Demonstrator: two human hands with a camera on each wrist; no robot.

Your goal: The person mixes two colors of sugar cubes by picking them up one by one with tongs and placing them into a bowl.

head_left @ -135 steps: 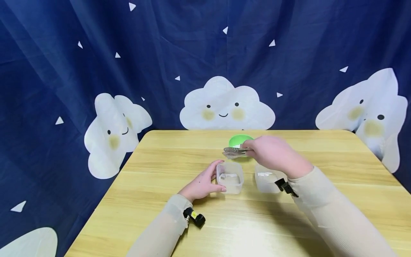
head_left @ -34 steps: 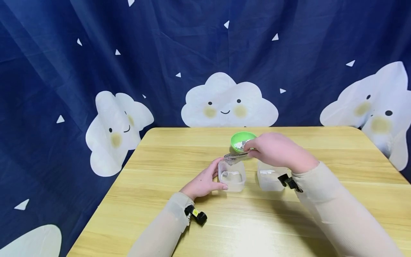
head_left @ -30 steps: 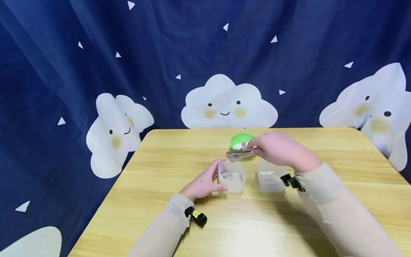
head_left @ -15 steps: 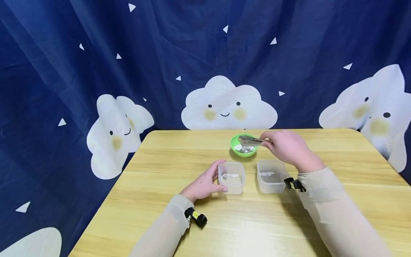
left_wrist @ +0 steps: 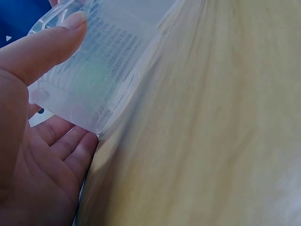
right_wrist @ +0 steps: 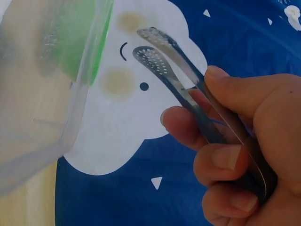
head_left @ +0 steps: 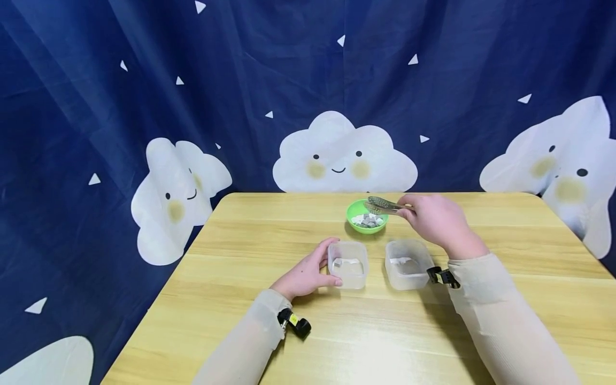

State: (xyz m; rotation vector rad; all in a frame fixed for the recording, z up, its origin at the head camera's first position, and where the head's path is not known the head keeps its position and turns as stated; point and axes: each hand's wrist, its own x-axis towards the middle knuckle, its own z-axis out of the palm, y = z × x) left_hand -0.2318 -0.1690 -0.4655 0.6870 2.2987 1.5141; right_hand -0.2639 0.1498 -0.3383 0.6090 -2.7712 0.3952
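My left hand (head_left: 303,275) grips a clear plastic container (head_left: 348,280) by its left side, thumb at the front and fingers behind. In the left wrist view the thumb lies against the container's wall (left_wrist: 106,70). Metal tongs (right_wrist: 157,66) with perforated tips are held in my right hand (head_left: 435,220); their tips stand apart with nothing between them. The tongs hover over a green bowl (head_left: 353,211) of small grey and white pieces (head_left: 368,221). A little white shows inside the left container; what it is cannot be made out.
A second clear container (head_left: 406,280) stands right of the first, under my right forearm, with a white patch inside. The wooden table (head_left: 231,246) ends at the back against a dark blue curtain (head_left: 269,64) printed with clouds.
The right hand has carried the tongs from above the left container back and right to the green bowl, and their tips have spread. The left hand stays on its container.
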